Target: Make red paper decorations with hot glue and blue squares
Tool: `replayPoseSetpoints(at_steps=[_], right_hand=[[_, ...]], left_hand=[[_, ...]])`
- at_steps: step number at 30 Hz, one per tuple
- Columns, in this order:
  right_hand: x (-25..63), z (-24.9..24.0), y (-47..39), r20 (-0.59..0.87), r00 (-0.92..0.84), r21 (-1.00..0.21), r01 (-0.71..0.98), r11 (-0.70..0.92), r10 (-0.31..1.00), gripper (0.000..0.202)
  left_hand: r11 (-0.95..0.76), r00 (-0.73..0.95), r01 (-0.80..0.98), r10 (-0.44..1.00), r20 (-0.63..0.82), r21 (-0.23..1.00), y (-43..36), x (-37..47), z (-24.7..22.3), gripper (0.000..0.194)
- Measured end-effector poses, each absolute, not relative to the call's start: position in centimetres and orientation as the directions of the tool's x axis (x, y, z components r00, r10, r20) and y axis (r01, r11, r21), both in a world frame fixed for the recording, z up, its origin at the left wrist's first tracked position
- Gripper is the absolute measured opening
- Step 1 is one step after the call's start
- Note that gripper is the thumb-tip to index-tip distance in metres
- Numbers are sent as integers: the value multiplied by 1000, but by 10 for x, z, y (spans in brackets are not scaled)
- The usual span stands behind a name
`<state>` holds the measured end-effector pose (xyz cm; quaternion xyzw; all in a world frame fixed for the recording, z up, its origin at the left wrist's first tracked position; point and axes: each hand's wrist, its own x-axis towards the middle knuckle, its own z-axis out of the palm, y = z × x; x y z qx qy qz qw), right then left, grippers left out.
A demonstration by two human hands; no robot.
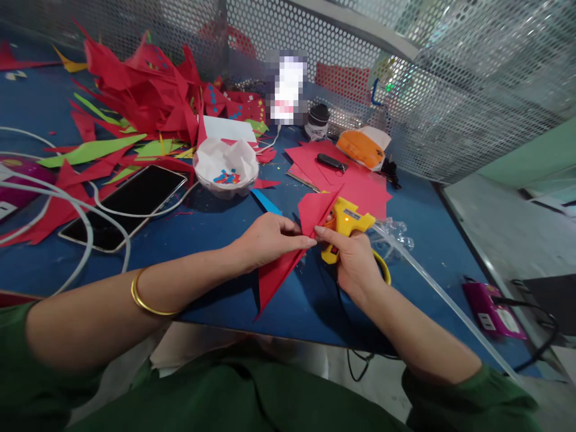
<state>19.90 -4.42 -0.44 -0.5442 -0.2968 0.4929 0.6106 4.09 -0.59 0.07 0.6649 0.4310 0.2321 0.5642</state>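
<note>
Paper (279, 275) (folded, red) slants between left grip (266, 241) and right grip (359, 264), each pinching it.

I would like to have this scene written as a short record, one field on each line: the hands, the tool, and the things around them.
Left hand: pinching folded red paper
Right hand: thumb at the paper's edge; full grip unclear
Tool: yellow glue gun at the right hand, clear stick behind it
Bowl: paper-lined, holding small blue and red bits
Far left: heap of red paper pieces
Near left: dark-screened phone, lying flat
Beyond glue gun: flat red sheets
</note>
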Motion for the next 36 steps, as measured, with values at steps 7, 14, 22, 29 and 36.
replayPoseSetpoints(at_steps=[7,14,22,29,36], right_hand=[[199,-7,-46,-182,334,-959,-270,-91,925,25],[202,-7,-45,-179,335,-957,-277,-85,925,23],[201,-8,-45,-180,337,-962,-258,-93,924,19],[201,-8,-46,-193,346,-963,-244,-111,918,20],[202,-11,-46,-175,314,-952,-294,-80,933,22]], left_hand=[[97,525,242,823,-214,965,-8,44,0,21],[158,549,246,790,-272,956,-9,42,8,36],[-92,594,415,781,-193,905,-3,39,1,31],[-33,592,357,781,-198,934,-5,41,-3,26],[-78,544,453,813,-206,888,-4,39,3,52]])
